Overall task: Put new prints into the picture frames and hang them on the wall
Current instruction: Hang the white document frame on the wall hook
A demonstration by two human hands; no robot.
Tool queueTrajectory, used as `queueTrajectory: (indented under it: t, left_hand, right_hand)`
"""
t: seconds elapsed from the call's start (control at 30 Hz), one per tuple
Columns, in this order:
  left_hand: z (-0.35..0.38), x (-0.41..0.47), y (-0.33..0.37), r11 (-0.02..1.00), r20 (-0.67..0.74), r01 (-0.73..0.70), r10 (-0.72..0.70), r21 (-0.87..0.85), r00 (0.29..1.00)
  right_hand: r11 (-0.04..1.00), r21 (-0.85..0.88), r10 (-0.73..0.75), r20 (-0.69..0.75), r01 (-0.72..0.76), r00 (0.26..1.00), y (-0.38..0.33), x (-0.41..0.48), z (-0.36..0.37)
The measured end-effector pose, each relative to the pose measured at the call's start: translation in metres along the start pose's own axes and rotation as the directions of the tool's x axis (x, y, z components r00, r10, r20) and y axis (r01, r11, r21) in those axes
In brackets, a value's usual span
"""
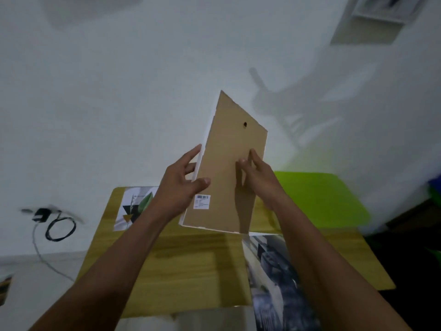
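picture frame [226, 173] is being held upright above the wooden table [191, 259], brown backing board facing the camera. it is looking light and stiff, glass likely in front (fragile, judged), so the edges are the safest hold. left hand [181, 185] is clasping the left edge, thumb on the backing. right hand [257, 173] is pressing fingertips on the board, not closing round it. prints [133, 209] are lying on the table.

Barcode sticker [202, 201] text is way too tiny to read. Frame at the top right [379, 10] is cut off and blurry. Grey print [274, 278] runs off the bottom edge.
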State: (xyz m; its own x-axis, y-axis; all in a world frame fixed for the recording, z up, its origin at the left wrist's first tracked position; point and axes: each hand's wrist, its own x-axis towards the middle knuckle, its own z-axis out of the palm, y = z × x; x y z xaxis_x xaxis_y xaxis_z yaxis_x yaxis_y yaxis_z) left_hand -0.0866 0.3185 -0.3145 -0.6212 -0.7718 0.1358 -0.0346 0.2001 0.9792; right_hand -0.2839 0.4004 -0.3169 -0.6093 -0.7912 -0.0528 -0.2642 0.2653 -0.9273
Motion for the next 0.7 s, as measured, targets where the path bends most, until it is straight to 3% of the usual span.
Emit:
queueTrajectory:
  t: [0.17,0.27,0.53,0.7]
  left_hand:
    - [0.026,0.000,0.027,0.977,0.048,-0.154,0.148,0.147,0.988]
    - [0.043,-0.002,0.030,0.944,0.079,-0.225,0.212,0.242,0.974]
    - [0.074,-0.008,0.037,0.925,0.153,-0.261,0.225,0.276,0.962]
    - [0.073,-0.005,0.027,0.885,0.198,-0.293,0.234,0.363,0.952]
  right_hand:
    - [0.987,0.158,0.003,-0.027,0.001,1.000,-0.057,-0.014,-0.010]
    - [0.975,0.220,0.018,-0.126,0.010,0.992,-0.071,-0.018,-0.016]
    - [0.995,0.031,-0.074,-0.361,0.092,0.930,-0.078,-0.022,-0.027]
    - [0.988,0.103,-0.062,-0.422,0.116,0.904,-0.074,-0.018,-0.032]
